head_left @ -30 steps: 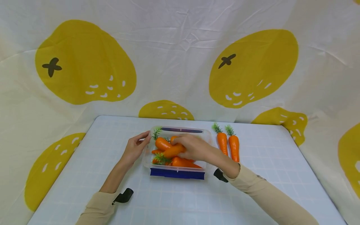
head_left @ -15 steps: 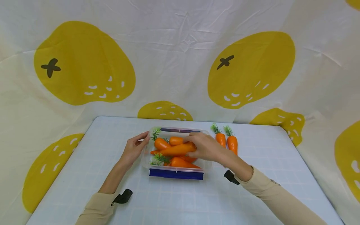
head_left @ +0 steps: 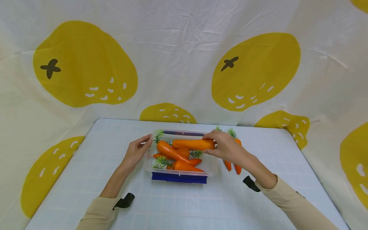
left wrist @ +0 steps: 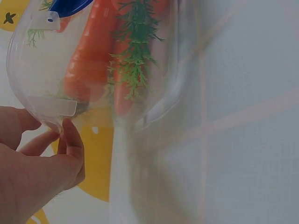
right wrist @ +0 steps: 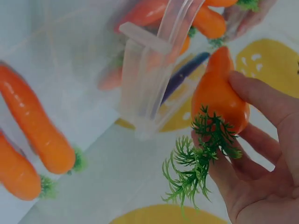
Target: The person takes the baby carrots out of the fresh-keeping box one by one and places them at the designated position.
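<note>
My right hand [head_left: 225, 145] has the carrot [head_left: 193, 144] by its thick end, thumb on one side, fingers on the other, a firm pinch, and the tapered end points left along the far side of the box [head_left: 211, 166]! It's over or inside that far side; whether it touches bottom, I can't tell. Glossy skin, moulded look: I'd call it light, stiff, a touch slippery and hard to bruise. The thick end is the sensible place to hold, with the pads wrapped well round the curve, because the leaves [right wrist: 205, 140] dangle right there by my fingers, and they look springy and too flimsy to carry by. Over on the other side, my left hand [head_left: 137, 152] pinches the box at its left rim, fingertips and thumb on the clear edge, and that thin plastic looks light enough to skid without a steadying grip. Now the crowd: a slanting carrot [head_left: 169, 150] lies just on the near side of mine, a near carrot [head_left: 188, 166] runs along the front wall, and a green sprig [head_left: 196, 154] pokes up below my knuckles. Those leave little room to roll. The right wall stands close under my fingers, a blue clip [head_left: 179, 177] hangs at the front, and two loose carrots [head_left: 238, 169] lie on the counter [head_left: 172, 207], partly hidden behind my right hand, so a low elbow could nudge them.
</note>
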`<state>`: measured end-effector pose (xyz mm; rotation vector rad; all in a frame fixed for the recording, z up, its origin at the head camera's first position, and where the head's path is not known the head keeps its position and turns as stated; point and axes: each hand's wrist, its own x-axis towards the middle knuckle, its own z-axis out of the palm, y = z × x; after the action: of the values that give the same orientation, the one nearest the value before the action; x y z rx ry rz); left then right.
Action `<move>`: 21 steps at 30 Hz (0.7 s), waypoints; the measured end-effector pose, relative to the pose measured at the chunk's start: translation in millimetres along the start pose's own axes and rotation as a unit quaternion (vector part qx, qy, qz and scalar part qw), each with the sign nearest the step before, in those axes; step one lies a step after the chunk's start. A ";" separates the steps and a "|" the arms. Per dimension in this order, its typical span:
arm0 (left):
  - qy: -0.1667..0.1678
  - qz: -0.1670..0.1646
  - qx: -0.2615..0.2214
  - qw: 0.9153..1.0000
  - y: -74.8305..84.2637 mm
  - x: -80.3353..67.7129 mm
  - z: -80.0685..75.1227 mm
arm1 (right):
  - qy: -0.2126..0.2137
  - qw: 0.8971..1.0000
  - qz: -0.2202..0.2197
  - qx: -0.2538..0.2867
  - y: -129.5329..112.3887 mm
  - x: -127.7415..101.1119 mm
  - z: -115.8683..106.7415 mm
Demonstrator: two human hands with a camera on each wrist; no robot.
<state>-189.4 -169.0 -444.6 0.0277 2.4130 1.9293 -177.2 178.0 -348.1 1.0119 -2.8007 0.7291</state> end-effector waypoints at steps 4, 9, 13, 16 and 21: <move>0.004 0.003 0.002 1.000 -4.6 1.4 -0.4 | 0.022 0.999 0.038 0.023 9.0 -8.1 -6.9; 0.001 0.003 0.001 1.000 -5.2 1.3 -1.1 | 0.050 0.997 0.054 0.026 21.2 -18.4 -12.3; -0.003 0.004 0.002 1.000 -4.9 0.8 -1.4 | 0.073 0.995 0.060 0.032 30.2 -26.5 -14.8; -0.003 0.003 0.003 1.000 -4.5 0.8 -1.1 | 0.090 0.992 0.077 0.038 36.7 -32.8 -16.5; 0.001 -0.003 0.005 1.000 -3.7 0.9 -0.3 | 0.122 0.987 0.096 0.047 49.8 -44.9 -17.2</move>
<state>-190.2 -170.0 -448.2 0.0198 2.4202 1.9167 -174.6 245.4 -363.4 0.6195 -2.6934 0.9426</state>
